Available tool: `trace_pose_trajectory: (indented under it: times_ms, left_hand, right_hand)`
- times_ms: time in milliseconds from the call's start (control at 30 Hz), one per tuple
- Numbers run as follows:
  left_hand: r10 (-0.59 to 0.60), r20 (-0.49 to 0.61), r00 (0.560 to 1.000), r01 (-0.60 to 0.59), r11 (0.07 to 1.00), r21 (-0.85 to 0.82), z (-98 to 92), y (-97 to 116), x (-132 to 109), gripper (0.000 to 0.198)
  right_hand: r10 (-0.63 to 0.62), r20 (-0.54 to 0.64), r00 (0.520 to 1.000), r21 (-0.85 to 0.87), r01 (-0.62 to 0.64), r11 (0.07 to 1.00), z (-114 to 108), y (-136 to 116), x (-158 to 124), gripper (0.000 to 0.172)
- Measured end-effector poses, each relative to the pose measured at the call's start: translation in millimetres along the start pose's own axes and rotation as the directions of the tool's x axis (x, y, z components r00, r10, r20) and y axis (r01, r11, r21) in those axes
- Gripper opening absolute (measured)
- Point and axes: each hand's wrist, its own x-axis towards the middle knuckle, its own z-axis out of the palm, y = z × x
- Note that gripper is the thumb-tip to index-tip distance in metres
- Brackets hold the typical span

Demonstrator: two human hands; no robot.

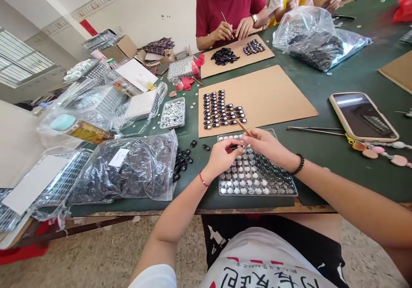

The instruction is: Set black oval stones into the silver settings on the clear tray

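Observation:
My left hand pinches a small black piece above a clear plastic tray of round white and clear discs. Close against it, my right hand holds a thin wooden stick, its tip pointing up and left. Beyond the hands lies a cardboard sheet with rows of black pieces bearing white discs on its left part. Loose black pieces are scattered left of my left hand, beside a large plastic bag full of black pieces.
A small box of discs stands left of the cardboard. Tweezers and a phone lie at right. A bottle and plastic packs fill the left. Across the table, a person in red works at another cardboard; another person sits beyond.

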Motion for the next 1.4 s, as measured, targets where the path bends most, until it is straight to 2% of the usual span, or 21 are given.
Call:
trace_pose_trajectory:
  times_ms: [67, 133, 200, 300, 400, 467, 533, 567, 633, 733, 867, 1000, 1167, 1400]
  left_hand:
    - [0.035, 0.019, 0.999, -0.035, 0.999, -0.006, -0.6, -2, 1, 0.025]
    - [0.076, 0.031, 0.997, -0.075, 0.997, -0.025, 0.5, -3, 2, 0.025]
    - [0.103, 0.031, 0.994, -0.103, 0.995, 0.001, 3.4, -3, 2, 0.025]
    - [0.079, 0.006, 0.997, -0.079, 0.989, 0.123, 7.6, -2, 1, 0.033]
    - [0.094, -0.025, 0.995, -0.083, 0.954, 0.289, 1.4, 2, -2, 0.043]
    - [0.155, -0.089, 0.984, -0.088, 0.855, 0.512, -12.0, 1, -9, 0.051]
    - [0.198, -0.201, 0.959, 0.028, 0.644, 0.765, -31.0, -5, -21, 0.065]
    - [0.200, -0.238, 0.950, 0.096, 0.540, 0.836, -41.5, -12, -28, 0.072]
    - [0.189, -0.245, 0.951, 0.157, 0.390, 0.907, -61.2, -31, -38, 0.074]
    - [0.120, -0.209, 0.971, 0.163, 0.311, 0.936, -82.9, -59, -44, 0.063]
    - [0.117, -0.224, 0.968, 0.175, 0.329, 0.928, -98.3, -77, -30, 0.057]
    - [0.173, -0.128, 0.977, 0.040, 0.437, 0.899, -104.3, -75, -10, 0.049]
    - [0.212, -0.061, 0.975, -0.052, 0.490, 0.870, -95.0, -65, -7, 0.042]
    - [0.181, -0.150, 0.972, 0.035, 0.519, 0.854, -78.4, -57, -7, 0.022]
  right_hand:
    - [-0.057, 0.010, 0.998, -0.170, 0.058, 0.984, 4, 1, -2, 0.017]
    - [-0.063, 0.022, 0.998, -0.248, 0.067, 0.966, 5, 4, -2, 0.018]
    - [-0.037, 0.052, 0.998, -0.213, 0.048, 0.976, 4, 6, 0, 0.020]
    - [0.012, 0.096, 0.995, -0.132, 0.000, 0.991, 0, 9, 2, 0.023]
    - [0.003, 0.077, 0.997, -0.122, 0.006, 0.992, -1, 6, 1, 0.021]
    - [-0.018, 0.034, 0.999, -0.106, 0.021, 0.994, 0, 2, -1, 0.021]
    - [-0.024, 0.009, 1.000, -0.075, 0.025, 0.997, 2, -2, -3, 0.021]
    - [-0.027, 0.009, 1.000, -0.064, 0.028, 0.998, 4, -3, -3, 0.021]
    - [-0.017, 0.004, 1.000, -0.048, 0.017, 0.999, 7, -4, -3, 0.019]
    - [-0.013, 0.005, 1.000, -0.020, 0.014, 1.000, 11, -4, -3, 0.019]
    - [-0.022, -0.029, 0.999, 0.020, 0.023, 1.000, 12, -1, -2, 0.018]
    - [-0.034, -0.061, 0.998, 0.055, 0.037, 0.998, 8, 3, 5, 0.018]
    - [-0.052, -0.064, 0.997, 0.056, 0.056, 0.997, 6, 2, 6, 0.018]
    - [-0.033, -0.029, 0.999, 0.014, 0.033, 0.999, 9, -3, -2, 0.018]
